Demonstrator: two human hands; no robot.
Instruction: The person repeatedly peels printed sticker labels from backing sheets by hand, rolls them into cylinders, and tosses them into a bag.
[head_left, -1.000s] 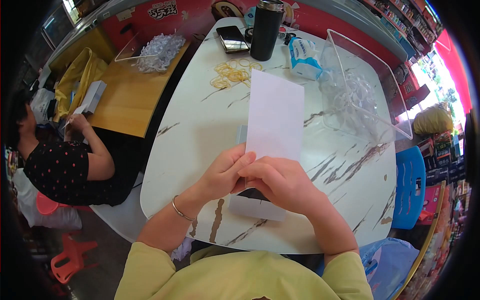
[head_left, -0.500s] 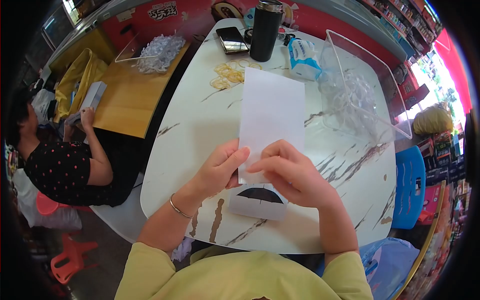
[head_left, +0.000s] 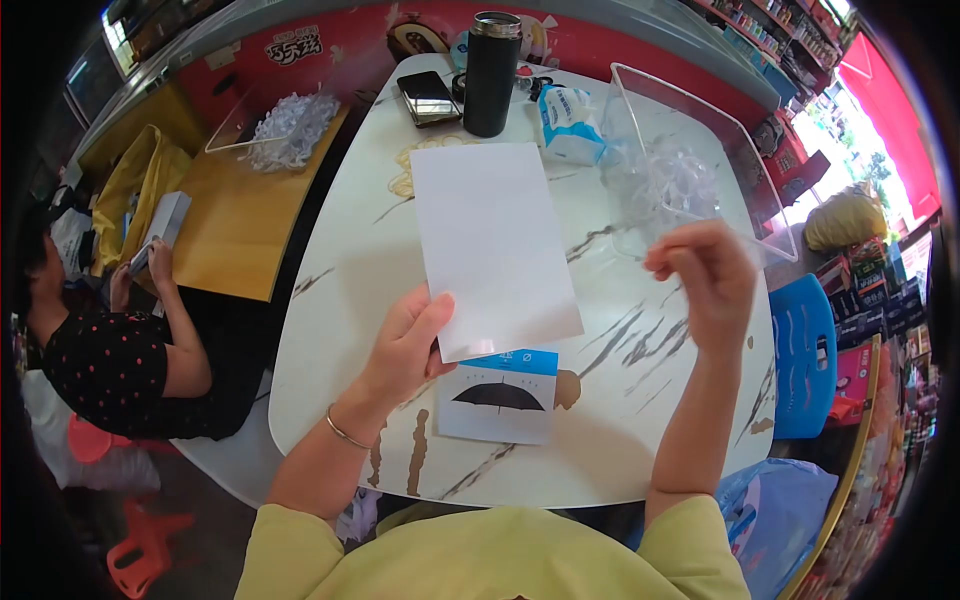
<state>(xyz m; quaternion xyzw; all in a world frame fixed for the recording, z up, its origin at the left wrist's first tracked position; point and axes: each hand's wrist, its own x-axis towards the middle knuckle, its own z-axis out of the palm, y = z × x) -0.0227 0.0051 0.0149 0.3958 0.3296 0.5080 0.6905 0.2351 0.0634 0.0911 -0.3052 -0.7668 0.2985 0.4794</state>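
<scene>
Gripping a white sheet [head_left: 495, 245] near corner, left hand [head_left: 408, 345]; right hand [head_left: 712, 285] curled, contents unclear

At the far end of the marble-patterned table [head_left: 330, 340], I had a dark phone [head_left: 428, 98] lying flat near a black bottle [head_left: 490, 80], which stood upright, with a blue-and-white soft pack [head_left: 572, 125] to its right. Off to my left I could see a person in a dotted black top [head_left: 110, 350] beside a wooden table [head_left: 240, 230], a yellow bag [head_left: 140, 190] just past its edge and an orange-red stool [head_left: 145, 550] on the floor. To my right stood a blue chair [head_left: 802, 355], with a blue plastic bag [head_left: 780, 510] nearer me. Ahead ran a red panel [head_left: 350, 50] bearing white lettering.
</scene>
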